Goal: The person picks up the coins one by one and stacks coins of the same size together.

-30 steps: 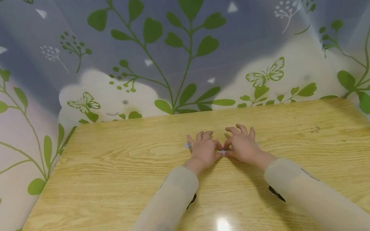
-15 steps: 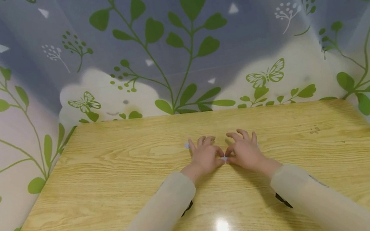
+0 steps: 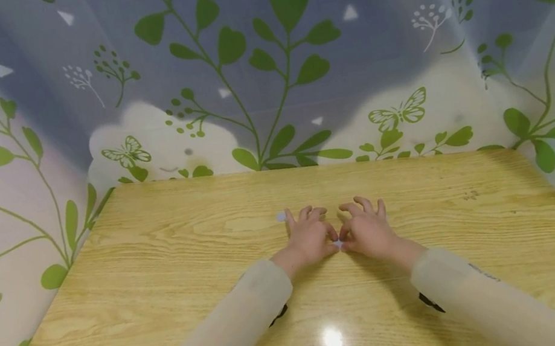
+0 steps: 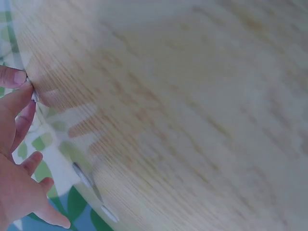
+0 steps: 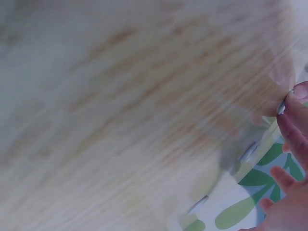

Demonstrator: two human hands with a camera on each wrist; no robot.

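Observation:
Near the middle of the wooden table, my left hand (image 3: 310, 239) and right hand (image 3: 370, 235) meet over a small, thin, pale bluish piece (image 3: 338, 244). Thumb and forefinger of each hand pinch it from either side, while the other fingers spread upward. The left wrist view shows the piece (image 4: 34, 96) edge-on at the fingertips. Much of it is covered by the fingers in the right wrist view, where a pale edge of the piece (image 5: 281, 108) shows. Its exact kind cannot be made out.
Another pale flat piece (image 3: 281, 216) lies on the table (image 3: 184, 243) just beyond the left hand. Two similar flat pieces show in the right wrist view, a nearer piece (image 5: 249, 152) and a farther piece (image 5: 198, 204). A leaf-patterned backdrop (image 3: 261, 77) encloses the table.
Both hands have slid a short way toward the person, bringing the pinched piece with them. More of the loose piece beside the left hand now shows.

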